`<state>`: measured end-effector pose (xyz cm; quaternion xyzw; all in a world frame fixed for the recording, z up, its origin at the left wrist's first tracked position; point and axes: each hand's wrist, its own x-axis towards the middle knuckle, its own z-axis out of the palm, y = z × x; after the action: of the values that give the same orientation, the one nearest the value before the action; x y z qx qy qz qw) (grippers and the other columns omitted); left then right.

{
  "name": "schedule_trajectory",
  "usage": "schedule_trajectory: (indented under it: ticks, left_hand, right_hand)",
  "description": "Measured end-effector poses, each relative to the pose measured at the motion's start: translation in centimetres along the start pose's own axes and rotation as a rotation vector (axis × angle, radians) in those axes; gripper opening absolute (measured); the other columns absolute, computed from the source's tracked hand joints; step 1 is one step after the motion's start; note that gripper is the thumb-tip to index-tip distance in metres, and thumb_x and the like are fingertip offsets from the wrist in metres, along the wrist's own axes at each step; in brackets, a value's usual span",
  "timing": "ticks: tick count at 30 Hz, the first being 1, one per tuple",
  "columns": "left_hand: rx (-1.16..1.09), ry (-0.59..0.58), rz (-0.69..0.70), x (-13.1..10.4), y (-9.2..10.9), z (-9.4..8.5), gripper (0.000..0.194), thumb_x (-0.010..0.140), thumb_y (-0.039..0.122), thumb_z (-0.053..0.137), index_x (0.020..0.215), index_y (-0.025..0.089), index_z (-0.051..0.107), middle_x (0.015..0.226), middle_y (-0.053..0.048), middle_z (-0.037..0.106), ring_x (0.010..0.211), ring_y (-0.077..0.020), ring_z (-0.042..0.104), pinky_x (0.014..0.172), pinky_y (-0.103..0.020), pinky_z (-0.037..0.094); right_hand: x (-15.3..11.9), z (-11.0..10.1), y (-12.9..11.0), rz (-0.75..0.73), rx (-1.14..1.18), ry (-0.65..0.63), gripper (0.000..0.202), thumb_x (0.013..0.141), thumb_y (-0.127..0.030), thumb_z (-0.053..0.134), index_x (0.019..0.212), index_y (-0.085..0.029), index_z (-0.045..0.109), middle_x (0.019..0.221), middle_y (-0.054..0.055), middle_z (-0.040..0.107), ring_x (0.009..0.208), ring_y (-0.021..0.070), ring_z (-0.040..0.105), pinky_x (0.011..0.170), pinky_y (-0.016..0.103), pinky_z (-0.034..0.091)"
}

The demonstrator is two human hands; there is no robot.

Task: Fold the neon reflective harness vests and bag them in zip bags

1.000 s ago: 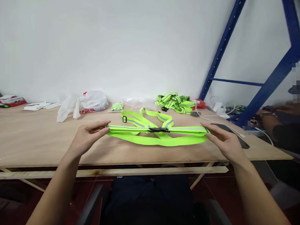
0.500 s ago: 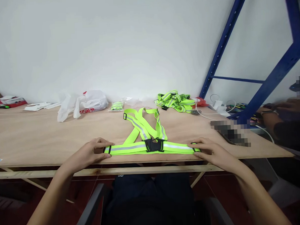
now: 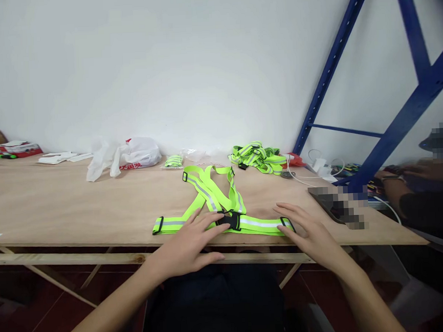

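Observation:
A lime-green reflective vest of elastic straps [image 3: 260, 224] lies on the table, its waist belt running along the front edge and its shoulder straps crossing behind. My left hand [image 3: 191, 243] is over the middle of the belt, fingers apart, with fingertips at the black buckle [image 3: 230, 221]. The buckle is partly hidden by those fingers. Near the belt's right end is my right hand [image 3: 307, 233], fingers spread, its thumb and fingertips around the black slider [image 3: 287, 225] without a visible grip. Another black slider [image 3: 157, 225] shows at the belt's left end.
Behind the vest are a heap of similar green straps [image 3: 258, 157], a small packed bundle [image 3: 173, 161] and a white plastic bag [image 3: 142, 152]. A dark flat device [image 3: 328, 204], partly blurred, lies at right. A blue metal frame [image 3: 331, 68] stands there, with another person [image 3: 424, 186] beyond it.
My left hand has let go of the belt's left end and moved right to the buckle. My right hand has loosened from the right end and spread its fingers. The view has shifted slightly.

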<state>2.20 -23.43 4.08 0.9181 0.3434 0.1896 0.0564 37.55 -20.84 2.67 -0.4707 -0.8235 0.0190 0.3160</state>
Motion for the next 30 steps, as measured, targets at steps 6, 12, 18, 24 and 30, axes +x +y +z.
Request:
schedule_trajectory:
  ticks: [6, 12, 18, 24, 30]
  left_hand:
    - [0.066, -0.145, -0.047, 0.3, -0.9, 2.9, 0.074, 0.093, 0.062, 0.051, 0.157, 0.032, 0.029, 0.165, -0.008, 0.021, 0.152, -0.0342, 0.014, 0.121, -0.058, 0.016]
    - [0.089, -0.163, -0.060, 0.3, -0.9, 3.1, 0.077, 0.095, 0.058, 0.052, 0.159, 0.030, 0.019, 0.165, -0.008, 0.021, 0.152, -0.0309, 0.019, 0.122, -0.054, 0.017]
    - [0.136, -0.108, -0.141, 0.5, -0.4, 3.5, 0.077, 0.092, 0.056, 0.057, 0.157, 0.030, 0.026, 0.164, -0.008, 0.026, 0.153, -0.0367, 0.008, 0.116, -0.071, 0.000]
    - [0.037, -0.226, -0.193, 1.1, -0.6, 2.4, 0.085, 0.087, 0.063, 0.060, 0.158, 0.035, 0.021, 0.166, -0.006, 0.018, 0.152, -0.0404, 0.000, 0.112, -0.077, 0.007]
    - [-0.023, -0.274, -0.103, 5.1, -1.2, 3.1, 0.091, 0.083, 0.069, 0.059, 0.158, 0.035, 0.021, 0.166, -0.008, 0.016, 0.151, -0.0442, 0.004, 0.109, -0.079, 0.009]
  right_hand:
    - [0.3, 2.8, -2.1, -0.091, -0.033, -0.046, 0.043, 0.100, -0.035, 0.045, 0.141, -0.027, 0.055, 0.149, 0.011, 0.051, 0.134, 0.0259, 0.053, 0.107, 0.042, 0.049]
    - [0.6, 4.8, -2.9, -0.062, 0.024, -0.252, 0.047, 0.100, -0.041, 0.048, 0.146, -0.029, 0.051, 0.150, 0.006, 0.051, 0.135, 0.0255, 0.052, 0.109, 0.043, 0.047]
    - [0.8, 5.0, -2.0, -0.021, 0.071, -0.280, 0.045, 0.098, -0.046, 0.051, 0.139, -0.029, 0.059, 0.146, 0.005, 0.054, 0.136, 0.0278, 0.051, 0.113, 0.047, 0.043]
    - [1.1, 4.7, -1.8, 0.025, 0.106, -0.288, 0.046, 0.096, -0.046, 0.054, 0.139, -0.029, 0.059, 0.147, 0.004, 0.053, 0.139, 0.0289, 0.047, 0.115, 0.049, 0.039]
    - [0.9, 3.8, 0.6, 0.111, 0.107, -0.244, 0.047, 0.095, -0.048, 0.056, 0.137, -0.026, 0.061, 0.145, 0.006, 0.055, 0.139, 0.0288, 0.048, 0.117, 0.051, 0.038]
